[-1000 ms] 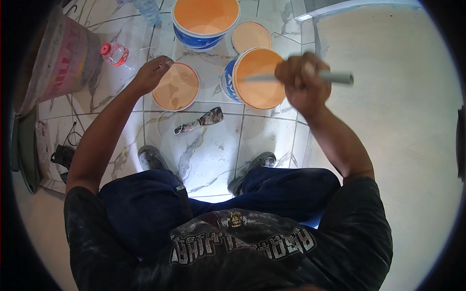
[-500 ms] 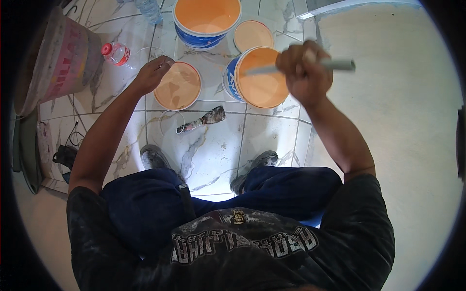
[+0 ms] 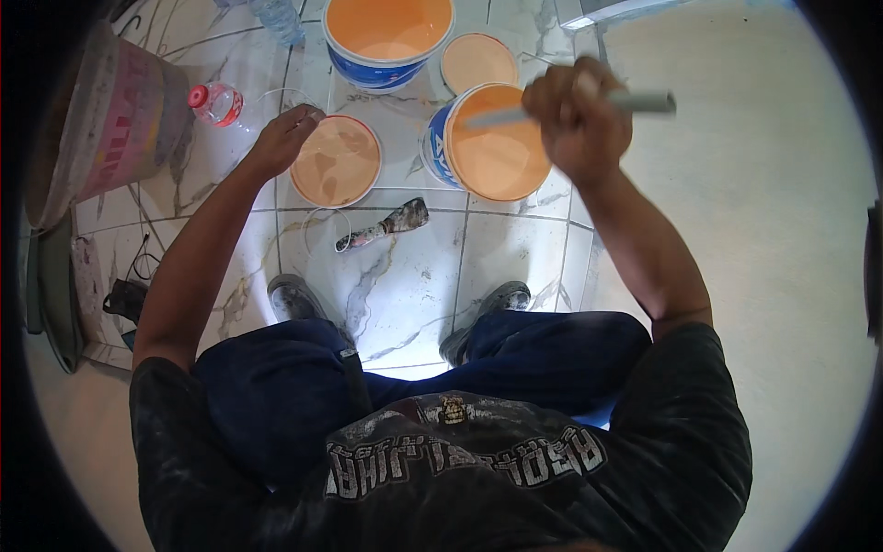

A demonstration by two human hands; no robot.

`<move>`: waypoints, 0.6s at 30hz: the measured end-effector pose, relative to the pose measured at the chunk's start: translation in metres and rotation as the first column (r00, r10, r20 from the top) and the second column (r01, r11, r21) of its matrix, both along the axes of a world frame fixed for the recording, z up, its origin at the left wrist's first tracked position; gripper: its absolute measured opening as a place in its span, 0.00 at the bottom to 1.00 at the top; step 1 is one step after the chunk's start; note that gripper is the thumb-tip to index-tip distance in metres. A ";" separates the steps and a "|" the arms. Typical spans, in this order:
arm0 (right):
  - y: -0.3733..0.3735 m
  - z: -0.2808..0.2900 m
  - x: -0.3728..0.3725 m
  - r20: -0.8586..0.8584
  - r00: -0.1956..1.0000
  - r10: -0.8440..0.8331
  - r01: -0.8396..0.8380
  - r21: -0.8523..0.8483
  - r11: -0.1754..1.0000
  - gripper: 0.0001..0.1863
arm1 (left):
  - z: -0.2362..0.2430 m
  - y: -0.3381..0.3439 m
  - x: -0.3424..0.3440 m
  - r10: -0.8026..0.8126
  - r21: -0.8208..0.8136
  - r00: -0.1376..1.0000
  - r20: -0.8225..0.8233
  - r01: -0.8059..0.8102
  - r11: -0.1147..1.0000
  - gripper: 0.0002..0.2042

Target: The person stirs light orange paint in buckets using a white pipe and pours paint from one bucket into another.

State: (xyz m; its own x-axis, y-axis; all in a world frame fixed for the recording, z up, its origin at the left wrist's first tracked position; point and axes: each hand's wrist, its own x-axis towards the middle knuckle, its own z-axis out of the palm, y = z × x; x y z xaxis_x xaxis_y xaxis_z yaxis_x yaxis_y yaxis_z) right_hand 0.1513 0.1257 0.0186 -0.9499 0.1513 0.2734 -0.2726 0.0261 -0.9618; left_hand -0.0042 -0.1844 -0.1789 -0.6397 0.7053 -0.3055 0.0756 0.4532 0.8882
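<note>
My right hand point(image 3: 581, 124) is wrapped round a pale grey stick or tube point(image 3: 647, 101), slightly blurred. It is held almost level over the nearer blue-and-white bucket point(image 3: 438, 152), which holds orange paint point(image 3: 501, 152). The stick's left end reaches across above the paint; whether it touches cannot be made out. At the far left rim of a round, orange-coated lid point(image 3: 336, 164), the fingers of my left hand point(image 3: 283, 143) are closed on the edge. Nearer to me lies a stained putty knife point(image 3: 391, 224) on the tiles, beside a thin white loop of handle point(image 3: 326, 232).
A larger bucket of orange paint point(image 3: 372, 75) stands farther off, with another lid point(image 3: 480, 63) beside it. To the left are a red-capped clear bottle point(image 3: 216, 104), a clear plastic bottle point(image 3: 276, 20) and a big dirty pail point(image 3: 138, 120). A pale surface point(image 3: 736, 230) spans the right.
My right hand and the stick have risen slightly in the picture, still over the near bucket. My left hand stays at the lid's edge; the whole view has shifted a little.
</note>
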 end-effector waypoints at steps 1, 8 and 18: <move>-0.015 0.006 0.015 0.074 0.991 0.110 -0.092 -0.213 0.973 0.15 | 0.000 -0.004 0.000 0.010 -0.004 1.000 -0.002 -0.010 1.000 0.17; 0.065 0.005 0.054 0.120 0.993 0.018 0.006 -0.193 0.981 0.12 | 0.000 0.002 -0.006 -0.024 0.047 1.000 0.017 0.023 0.999 0.17; -0.021 0.010 0.037 0.099 0.980 0.170 -0.155 -0.144 0.977 0.16 | -0.012 -0.004 -0.005 -0.030 0.045 1.000 0.007 0.029 0.999 0.16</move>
State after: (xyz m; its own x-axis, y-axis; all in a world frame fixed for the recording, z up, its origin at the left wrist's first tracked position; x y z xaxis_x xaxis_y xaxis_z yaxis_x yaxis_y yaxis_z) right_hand 0.1887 0.1044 0.0288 -0.9880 0.0210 0.1532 -0.1546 -0.1423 -0.9777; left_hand -0.0092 -0.1887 -0.1908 -0.6163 0.7371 -0.2774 0.0819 0.4104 0.9082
